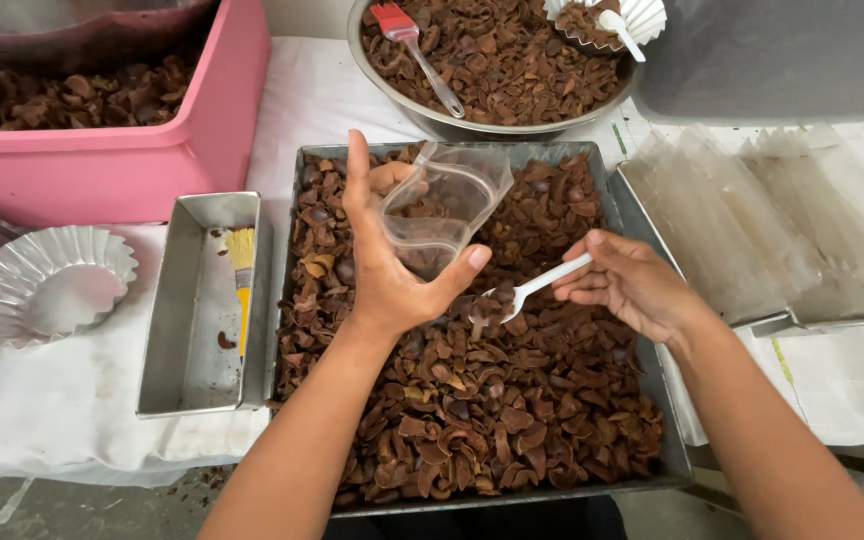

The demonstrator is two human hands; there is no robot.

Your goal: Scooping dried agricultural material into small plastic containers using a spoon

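My left hand (382, 265) holds a small clear plastic bag (442, 205) open, mouth up, above a big metal tray (674, 455) filled with brown curled chips (492, 400). My right hand (632, 285) grips a white plastic spoon (542, 280) that points left. Its bowl carries a few chips just below the bag, near my left thumb.
A stack of clear empty bags (752, 220) lies to the right. A narrow metal pan (192, 320) with a yellow brush (242, 270) sits to the left, beside a fluted foil cup (42, 285). A pink tub (112, 170) and a round metal bowl (452, 122) hold more chips.
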